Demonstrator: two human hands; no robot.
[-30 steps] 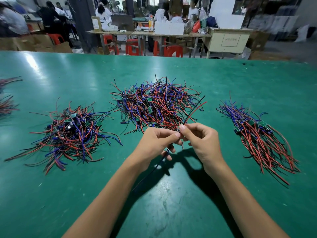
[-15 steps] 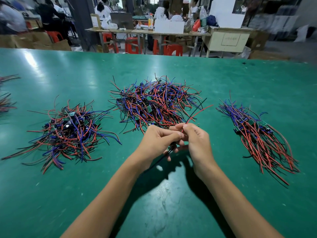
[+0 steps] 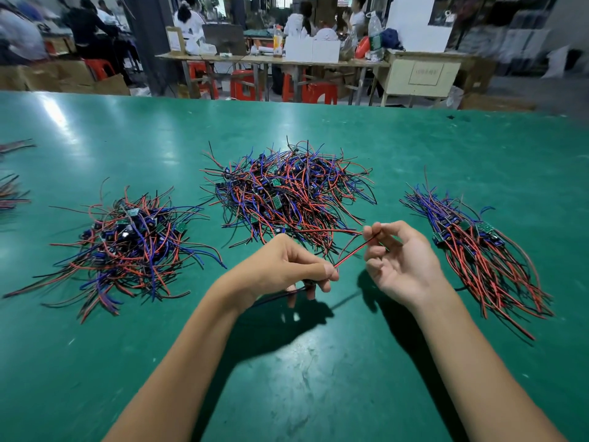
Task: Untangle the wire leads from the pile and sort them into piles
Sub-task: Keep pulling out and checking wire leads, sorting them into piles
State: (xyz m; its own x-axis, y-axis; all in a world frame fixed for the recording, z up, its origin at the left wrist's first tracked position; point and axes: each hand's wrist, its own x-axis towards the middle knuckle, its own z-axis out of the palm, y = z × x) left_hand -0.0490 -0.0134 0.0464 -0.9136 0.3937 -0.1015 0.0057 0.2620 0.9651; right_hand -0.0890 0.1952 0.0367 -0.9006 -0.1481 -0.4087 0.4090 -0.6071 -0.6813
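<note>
Green table (image 3: 318, 378): three wire piles, left (image 3: 127, 247), middle (image 3: 287, 193), right (image 3: 478, 250). Left hand (image 3: 280, 272) and right hand (image 3: 401, 266) pinch one lead (image 3: 353, 252) in their fingers, near the middle pile. Far: workbenches (image 3: 271, 59), red stools (image 3: 242, 86).

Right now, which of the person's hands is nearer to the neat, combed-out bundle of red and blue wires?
The right hand. It is just beside the neat bundle of red and blue wires, on that bundle's near-left side. The left hand is farther off, in front of the middle tangled pile.
</note>
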